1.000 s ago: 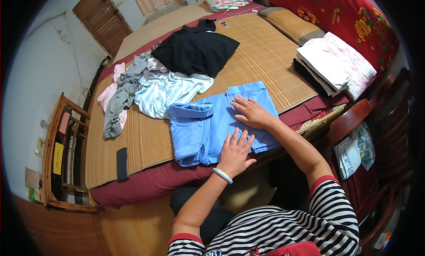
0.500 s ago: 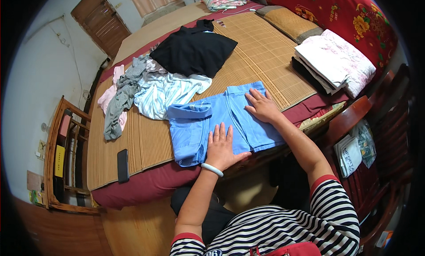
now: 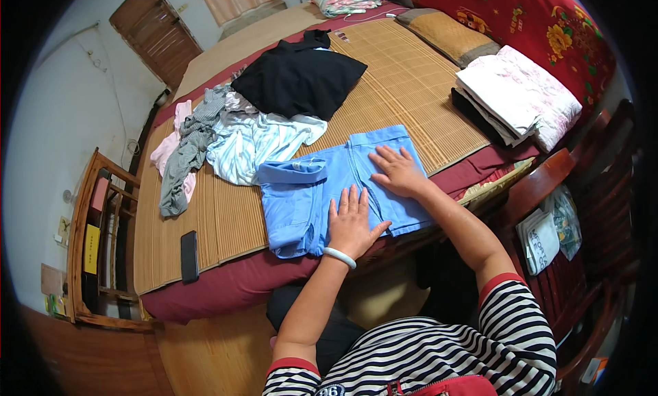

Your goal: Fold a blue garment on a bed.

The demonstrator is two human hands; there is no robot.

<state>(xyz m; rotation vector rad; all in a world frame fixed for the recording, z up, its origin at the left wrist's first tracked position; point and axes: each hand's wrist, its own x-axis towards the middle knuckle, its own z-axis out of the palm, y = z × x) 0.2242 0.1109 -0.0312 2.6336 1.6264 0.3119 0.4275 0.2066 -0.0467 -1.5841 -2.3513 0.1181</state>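
A blue garment with a collar, a shirt by its look [image 3: 291, 214], lies partly folded at the near edge of the bed. My left hand [image 3: 352, 225] rests on its near middle part, fingers spread and thumb out to the right, a pale bangle on the wrist. Flat on the garment's right part is my right hand [image 3: 399, 172], its fingers apart too. Neither hand grips the cloth. A light blue and white striped garment [image 3: 250, 149] lies crumpled just beyond the collar.
A black garment [image 3: 298, 77] and a grey one [image 3: 184, 149] lie loose on the bamboo mat [image 3: 404, 74]. A phone [image 3: 190, 256] is at the left edge. Folded clothes [image 3: 510, 94] are stacked at the right, near a wooden chair [image 3: 541, 190].
My left hand has slid a little to the right and away from me over the blue garment. My right hand has shifted slightly left and nearer. Both stay flat on the cloth.
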